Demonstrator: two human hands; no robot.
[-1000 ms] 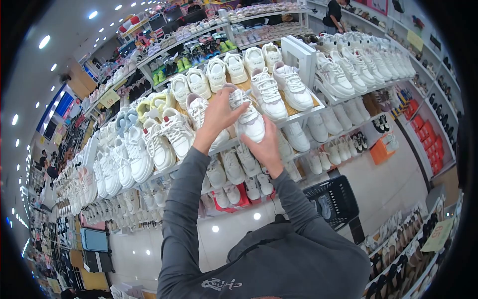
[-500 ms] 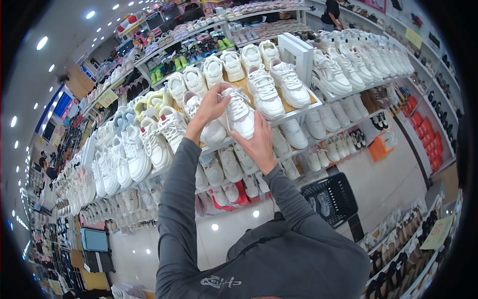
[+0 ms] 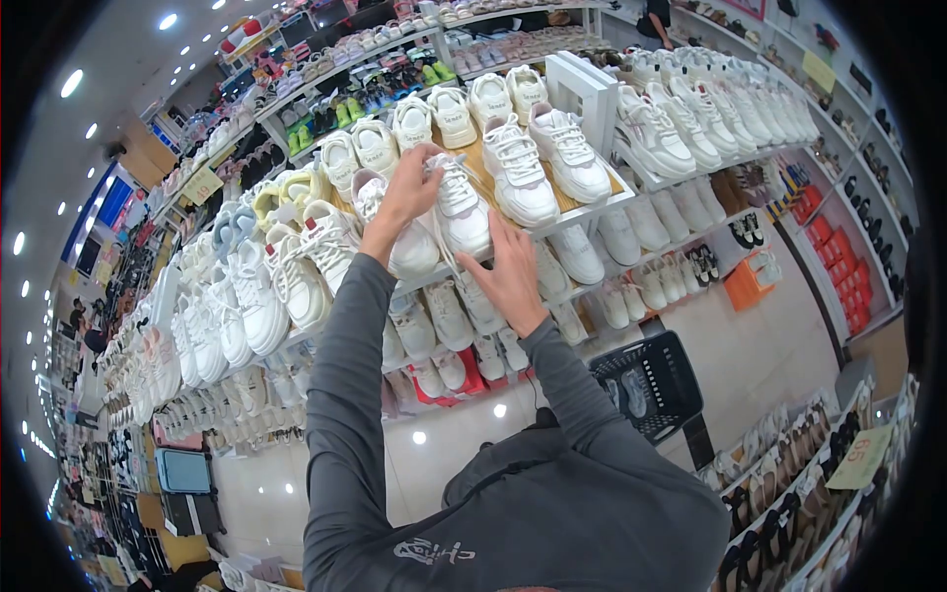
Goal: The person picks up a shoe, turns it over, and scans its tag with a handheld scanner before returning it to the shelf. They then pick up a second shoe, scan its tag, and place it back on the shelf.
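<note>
My left hand (image 3: 406, 193) grips a white sneaker (image 3: 460, 209) by its heel and top, holding it against the slanted display shelf (image 3: 602, 205). My right hand (image 3: 511, 271) sits just below the sneaker's toe with fingers spread, and I cannot tell whether it touches the sole. The sneaker sits in a row of similar white sneakers, between one at its left (image 3: 409, 247) and a chunky pair at its right (image 3: 521, 178).
Shelves packed with white and pastel sneakers run left and right. A black shopping basket (image 3: 646, 380) with a shoe inside stands on the glossy floor at right. Orange boxes (image 3: 750, 281) lie by the far shelf. A person (image 3: 656, 18) stands at the far top.
The sneaker has moved up and left onto the shelf. My right hand has come off its toe and opened below it, while my left hand keeps its hold.
</note>
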